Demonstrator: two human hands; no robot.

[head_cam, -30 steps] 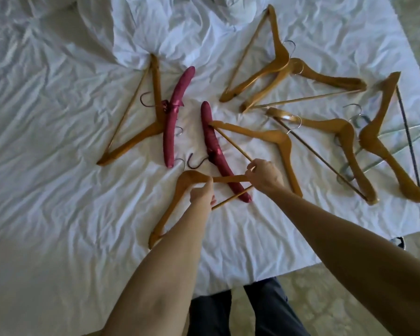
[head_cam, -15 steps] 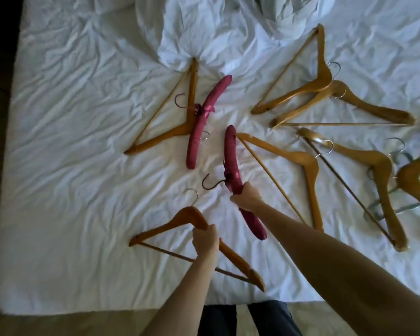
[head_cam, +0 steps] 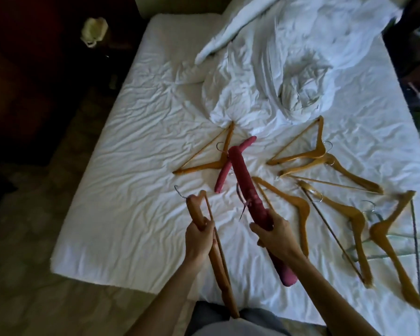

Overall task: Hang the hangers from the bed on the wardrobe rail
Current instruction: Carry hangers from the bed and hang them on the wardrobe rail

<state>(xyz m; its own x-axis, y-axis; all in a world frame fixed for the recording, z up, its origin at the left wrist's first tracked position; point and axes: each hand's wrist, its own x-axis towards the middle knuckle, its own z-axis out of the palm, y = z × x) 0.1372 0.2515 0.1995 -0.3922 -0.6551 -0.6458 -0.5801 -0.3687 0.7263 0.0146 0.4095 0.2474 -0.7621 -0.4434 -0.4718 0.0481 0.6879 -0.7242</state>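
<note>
Fingers of left hand (head_cam: 199, 237) grip wooden hanger (head_cam: 196, 209); right hand (head_cam: 275, 235) grips padded red hanger (head_cam: 246, 180).

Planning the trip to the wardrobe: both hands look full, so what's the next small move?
Probably turn and carry both away: the left hand grips a wooden hanger, the right hand a red padded hanger, both lifted off the bed.

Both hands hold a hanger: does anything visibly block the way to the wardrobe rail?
Cannot tell: no rail is in view. The left hand grips a wooden hanger, the right hand a red padded hanger, both above the bed.
</note>
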